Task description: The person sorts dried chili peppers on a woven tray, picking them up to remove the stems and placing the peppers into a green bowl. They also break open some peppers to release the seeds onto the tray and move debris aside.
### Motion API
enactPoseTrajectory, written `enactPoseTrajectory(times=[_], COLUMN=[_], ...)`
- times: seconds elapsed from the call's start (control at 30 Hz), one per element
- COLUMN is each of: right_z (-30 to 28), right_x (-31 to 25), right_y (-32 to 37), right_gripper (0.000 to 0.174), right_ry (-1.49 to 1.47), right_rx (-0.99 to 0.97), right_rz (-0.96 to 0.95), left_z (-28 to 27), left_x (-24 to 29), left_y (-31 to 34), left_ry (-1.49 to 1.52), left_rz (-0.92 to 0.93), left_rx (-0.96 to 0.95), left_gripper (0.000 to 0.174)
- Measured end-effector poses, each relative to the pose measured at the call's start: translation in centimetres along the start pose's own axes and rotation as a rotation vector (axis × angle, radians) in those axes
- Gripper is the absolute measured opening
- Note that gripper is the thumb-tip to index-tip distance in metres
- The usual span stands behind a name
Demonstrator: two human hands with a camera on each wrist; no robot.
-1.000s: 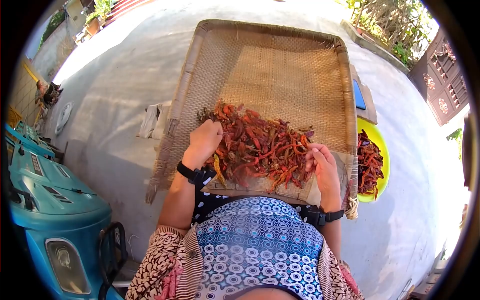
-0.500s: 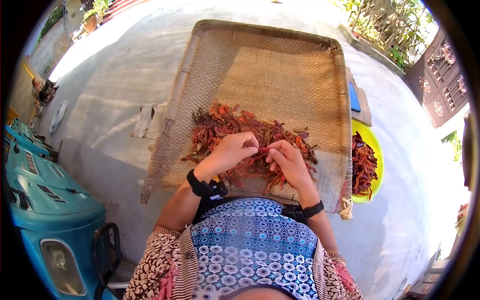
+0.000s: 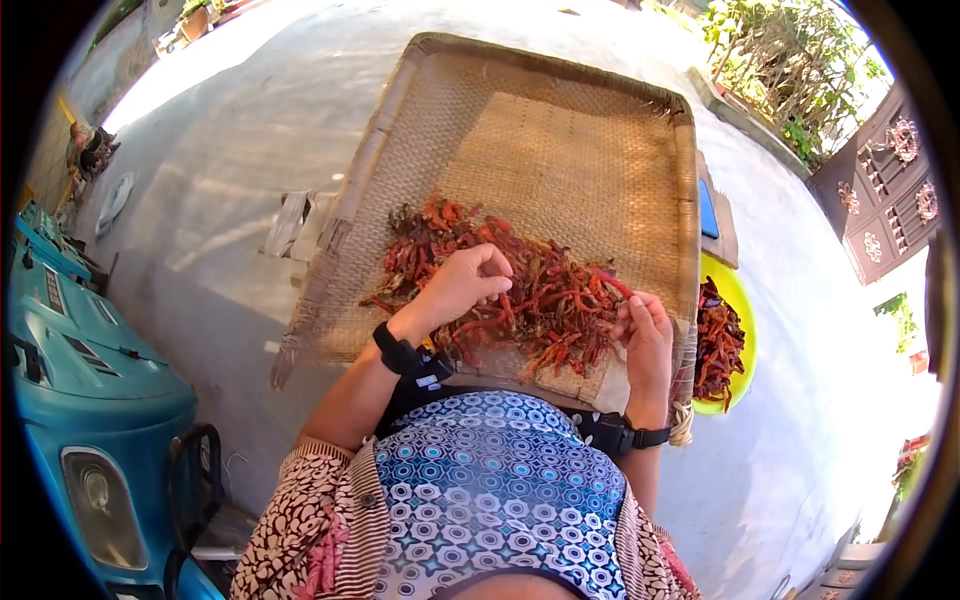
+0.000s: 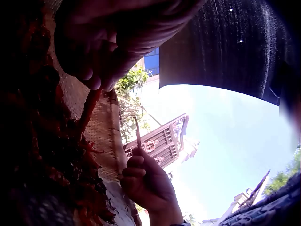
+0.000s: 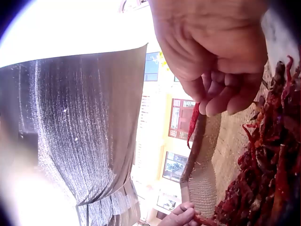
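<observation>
A heap of dried red chili peppers covers the near part of a woven bamboo tray. Above the heap's middle, my left hand pinches a red chili between thumb and fingertips; the chili points down toward the heap in the left wrist view. At the heap's right end, near the tray's side, my right hand holds another chili by one end. Its slim free end sticks out beyond the thumb and fingers.
A yellow basin of dark red chilies stands on the ground beside the tray's right edge. Behind it lies cardboard with a blue flat object. To the left is a teal vehicle; a plant bed lies far right.
Both hands met over the heap half a second ago around a chili. Now they are apart: the right hand has moved right with a chili, while the left stays over the heap.
</observation>
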State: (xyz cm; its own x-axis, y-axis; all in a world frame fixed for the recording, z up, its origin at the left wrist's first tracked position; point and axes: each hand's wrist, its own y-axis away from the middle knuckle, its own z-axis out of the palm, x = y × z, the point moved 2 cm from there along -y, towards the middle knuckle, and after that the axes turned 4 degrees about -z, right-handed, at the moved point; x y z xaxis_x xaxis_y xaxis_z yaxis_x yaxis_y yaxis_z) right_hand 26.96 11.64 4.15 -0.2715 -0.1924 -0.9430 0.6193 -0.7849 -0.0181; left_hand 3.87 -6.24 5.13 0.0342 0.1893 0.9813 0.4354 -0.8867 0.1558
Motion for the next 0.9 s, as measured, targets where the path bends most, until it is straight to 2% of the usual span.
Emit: enactPoseTrajectory(times=[0.03, 0.07, 0.1, 0.17, 0.23, 0.33, 0.37, 0.47, 0.6, 0.73, 0.83, 0.9], right_z=[-0.9, -1.8, -2.2, -2.0, -0.2, 4.5, 5.4, 6.4, 6.1, 3.6, 0.3, -1.7], right_x=[-0.6, -1.0, -1.5, -1.7, -1.2, -1.0, -0.3, 1.4, 1.3, 0.2, -0.9, -2.2], right_y=[0.0, -0.1, -0.1, 0.5, 1.3, 2.6, 2.7, 2.3, 2.2, 2.0, 0.9, 0.1], right_gripper=[0.018, 0.026, 0.026, 0.028, 0.027, 0.025, 0.025, 0.023, 0.021, 0.022, 0.024, 0.025], right_ry=[-0.149, -0.391, -0.473, -0.399, -0.054, 0.356, 0.452, 0.483, 0.426, 0.452, 0.327, 0.168], right_rx=[0.064, 0.137, 0.205, 0.258, 0.050, -0.332, -0.413, -0.541, -0.495, -0.371, -0.106, 0.078], right_rz=[-0.056, -0.034, -0.040, 0.025, 0.026, 0.212, 0.232, 0.269, 0.279, 0.245, 0.127, 0.066], left_z=[-0.1, -0.1, -0.1, 0.0, 0.3, 0.8, 1.0, 1.4, 1.1, -0.9, -4.2, -6.1], left_x=[0.1, 0.0, 0.0, 0.3, 1.3, 1.1, 1.0, 1.0, 0.2, -0.1, -1.3, -1.8], left_y=[0.0, 0.0, 0.0, 0.1, 0.5, 0.4, 0.4, 0.5, 0.1, 0.0, -0.5, -0.1], left_ry=[-0.012, 0.013, 0.040, 0.083, 0.112, 0.193, 0.211, 0.244, 0.241, -0.162, -0.401, -0.587], left_rz=[0.013, 0.013, 0.014, 0.003, -0.024, -0.012, -0.001, 0.034, 0.027, 0.129, 0.143, 0.085], left_rx=[0.017, 0.015, 0.012, 0.002, -0.011, -0.026, -0.057, -0.130, -0.168, 0.068, 0.303, 0.441], left_gripper=[0.011, 0.011, 0.011, 0.011, 0.010, 0.011, 0.011, 0.012, 0.013, 0.016, 0.012, 0.014])
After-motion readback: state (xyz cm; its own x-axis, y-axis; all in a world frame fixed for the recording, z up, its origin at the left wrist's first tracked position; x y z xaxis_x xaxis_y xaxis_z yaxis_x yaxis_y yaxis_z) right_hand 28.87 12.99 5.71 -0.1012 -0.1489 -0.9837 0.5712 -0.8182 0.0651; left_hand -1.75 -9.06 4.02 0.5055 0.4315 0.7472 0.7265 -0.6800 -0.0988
